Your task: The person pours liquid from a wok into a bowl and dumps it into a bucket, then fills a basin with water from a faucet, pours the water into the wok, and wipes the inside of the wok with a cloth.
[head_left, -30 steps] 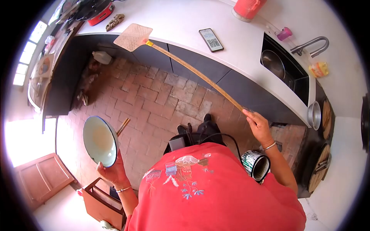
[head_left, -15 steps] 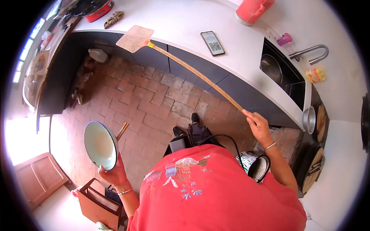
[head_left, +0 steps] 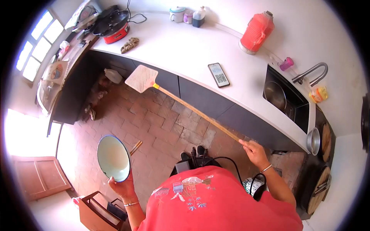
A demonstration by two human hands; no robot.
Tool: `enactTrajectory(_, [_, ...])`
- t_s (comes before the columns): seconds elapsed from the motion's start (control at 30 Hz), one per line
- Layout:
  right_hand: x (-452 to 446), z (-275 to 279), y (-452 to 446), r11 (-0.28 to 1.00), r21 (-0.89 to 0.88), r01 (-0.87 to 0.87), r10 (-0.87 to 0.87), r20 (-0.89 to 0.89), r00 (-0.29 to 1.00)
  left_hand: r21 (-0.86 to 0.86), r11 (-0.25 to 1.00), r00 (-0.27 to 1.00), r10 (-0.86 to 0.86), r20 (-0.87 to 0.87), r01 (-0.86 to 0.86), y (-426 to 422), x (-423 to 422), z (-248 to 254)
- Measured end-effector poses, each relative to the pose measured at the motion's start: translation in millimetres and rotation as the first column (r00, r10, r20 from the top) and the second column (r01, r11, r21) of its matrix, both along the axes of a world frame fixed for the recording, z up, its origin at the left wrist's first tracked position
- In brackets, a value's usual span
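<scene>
The right hand [head_left: 255,153] grips one swatter [head_left: 196,111] by the near end of its handle, thumb and forefinger pressed together on the wood, the other fingers curled under. The left hand [head_left: 122,186] holds one bowl [head_left: 113,158]: the thumb is clamped at its lower rim, while the fingers behind are hidden, so their spread cannot be told. Two sticks [head_left: 136,147] jut out past the bowl's right side; whether the fingers grip them too cannot be told.

The swatter is held in the air, in front of the counter [head_left: 173,50]. Its long axis slants forward and left from the right hand, the flat head at the far end, near the counter's front edge in view. The bowl is tilted, its pale inside showing, its long outline running nearly upright with a slight lean.

On the counter lie one phone [head_left: 219,75] near the front edge and one cloth [head_left: 130,45] near the left end, beside one red cooker [head_left: 116,34]. Along the back edge stand three small containers [head_left: 187,16] and one red flask [head_left: 257,32]. Toward the right end, one pan [head_left: 275,94] sits in the sink [head_left: 303,117].
</scene>
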State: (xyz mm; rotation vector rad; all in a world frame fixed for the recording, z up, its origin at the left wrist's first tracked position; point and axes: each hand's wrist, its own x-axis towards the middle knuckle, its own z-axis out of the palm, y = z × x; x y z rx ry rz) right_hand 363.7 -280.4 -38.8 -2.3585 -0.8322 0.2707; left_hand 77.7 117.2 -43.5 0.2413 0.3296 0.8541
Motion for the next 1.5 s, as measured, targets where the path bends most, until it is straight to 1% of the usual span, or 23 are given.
enactTrajectory(0.07, [0,-2,2,1.000,0.024,-0.007,0.008,-0.004,1.000,-0.001,1.000,0.993,-0.022,-0.112,0.022,0,-1,2])
enactTrajectory(0.13, [2,-3,6,0.999,0.041,-0.013,0.013,-0.015,1.000,0.012,1.000,0.995,-0.020,-0.094,0.021,-1,-4,1])
enactTrajectory(0.2, [2,-3,8,0.998,0.069,-0.006,0.009,-0.047,0.999,-0.058,0.998,0.996,0.028,-0.089,-0.034,-5,-5,1])
enactTrajectory(0.23, [2,-1,10,0.997,0.072,-0.001,0.004,-0.041,0.999,-0.063,0.996,0.996,0.056,-0.073,-0.061,-6,-4,0])
enactTrajectory(0.37, [3,4,16,0.998,0.057,-0.041,0.042,-0.031,0.999,0.002,1.000,1.000,-0.001,-0.006,0.001,-5,-12,-7])
enactTrajectory(0.53, [4,5,20,0.995,0.060,-0.079,0.081,-0.021,0.997,0.016,1.000,1.000,0.020,-0.005,-0.020,-4,-16,-8])
enactTrajectory(0.73, [5,7,22,0.997,0.008,-0.082,0.083,-0.035,0.996,0.021,1.000,1.000,0.018,0.001,-0.018,-4,-13,-6])
enactTrajectory(0.83, [6,8,24,0.995,0.065,-0.082,0.083,-0.012,0.996,0.041,0.999,1.000,-0.008,0.000,0.008,-3,-11,-5])
enactTrajectory(0.9, [7,5,21,0.988,0.137,-0.066,0.068,-0.006,0.998,0.045,0.999,1.000,-0.017,-0.007,0.017,-3,-9,-5])
enactTrajectory(0.97, [6,7,20,0.991,0.127,-0.047,0.050,-0.021,0.999,0.047,0.999,1.000,-0.023,-0.017,0.024,-4,-10,-6])
enactTrajectory(1.03, [7,7,20,0.992,0.121,-0.031,0.035,-0.035,0.999,-0.020,1.000,0.999,0.017,-0.030,-0.018,-2,-10,-9])
enactTrajectory(1.1, [9,3,18,0.981,0.194,-0.020,0.026,-0.028,0.999,-0.028,0.999,0.999,0.029,-0.031,-0.030,-3,-9,-9])
enactTrajectory(1.17, [12,-1,16,0.981,0.195,-0.004,0.011,-0.036,0.999,-0.038,0.998,0.998,0.044,-0.032,-0.045,-5,-7,-9])
enactTrajectory(1.3, [18,-5,16,0.983,0.180,0.022,-0.016,-0.034,0.999,0.000,0.998,0.997,0.056,-0.044,-0.056,-10,-3,-6])
enactTrajectory(1.47, [26,-4,19,0.986,0.167,-0.013,0.021,-0.044,0.999,0.031,0.997,0.996,0.070,-0.061,-0.068,-16,0,-4])
enactTrajectory(1.5, [28,-2,19,0.987,0.158,-0.021,0.029,-0.049,0.998,0.039,0.998,0.998,0.054,-0.041,-0.053,-19,3,0])
